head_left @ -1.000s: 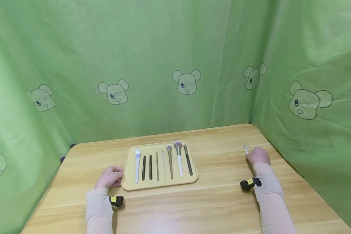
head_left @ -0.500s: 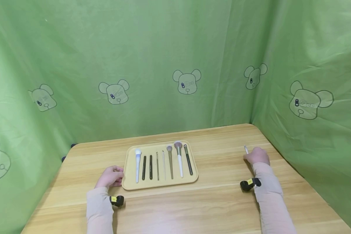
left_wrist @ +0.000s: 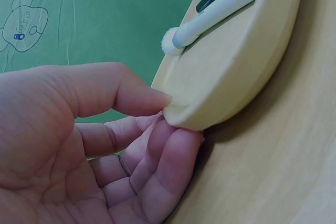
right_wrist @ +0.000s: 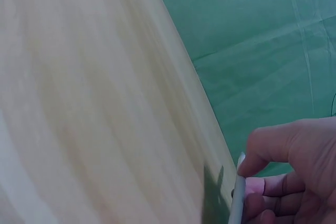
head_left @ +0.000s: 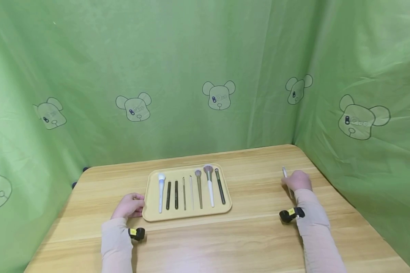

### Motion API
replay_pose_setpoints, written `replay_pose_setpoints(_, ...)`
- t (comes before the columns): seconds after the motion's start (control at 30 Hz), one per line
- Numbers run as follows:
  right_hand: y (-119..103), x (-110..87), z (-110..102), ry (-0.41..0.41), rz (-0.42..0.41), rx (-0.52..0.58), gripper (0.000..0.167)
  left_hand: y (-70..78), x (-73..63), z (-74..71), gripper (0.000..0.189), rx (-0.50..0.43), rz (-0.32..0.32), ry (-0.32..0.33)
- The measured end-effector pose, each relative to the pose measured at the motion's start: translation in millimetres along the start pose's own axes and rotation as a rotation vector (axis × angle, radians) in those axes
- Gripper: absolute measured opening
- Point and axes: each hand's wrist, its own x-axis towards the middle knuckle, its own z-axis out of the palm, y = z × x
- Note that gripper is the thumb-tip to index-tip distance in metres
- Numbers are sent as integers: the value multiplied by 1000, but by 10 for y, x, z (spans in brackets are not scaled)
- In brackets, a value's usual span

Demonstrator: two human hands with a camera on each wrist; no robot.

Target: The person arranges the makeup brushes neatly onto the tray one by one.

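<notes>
My left hand (head_left: 128,206) pinches the left edge of a cream tray (left_wrist: 226,98), thumb on top of the rim and curled fingers beneath. Several makeup brushes lie side by side in it, among them a white brush (head_left: 161,193) at the left end, a large white-handled brush (head_left: 210,185) and a dark-handled brush (head_left: 220,186) at the right. Far to the right, my right hand (head_left: 298,180) pinches a thin white makeup brush (right_wrist: 238,200) between thumb and fingers. Its upper end shows beyond the fingers; the tip is too small to make out.
The wooden table (head_left: 253,235) carries the tray left of centre. Green curtains (head_left: 177,76) with bear drawings hang behind and beside it. The table's right edge runs close to my right hand.
My right hand has shifted slightly left with the thin white brush, and more of the brush shows on both sides of the fingers. The left hand and tray stay in place.
</notes>
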Motion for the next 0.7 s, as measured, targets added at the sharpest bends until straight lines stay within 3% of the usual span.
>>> replay_pose_setpoints(0.7, -377, -99, -54, 14, -80, 98, 34, -10, -16, -5, 35, -4, 11, -18)
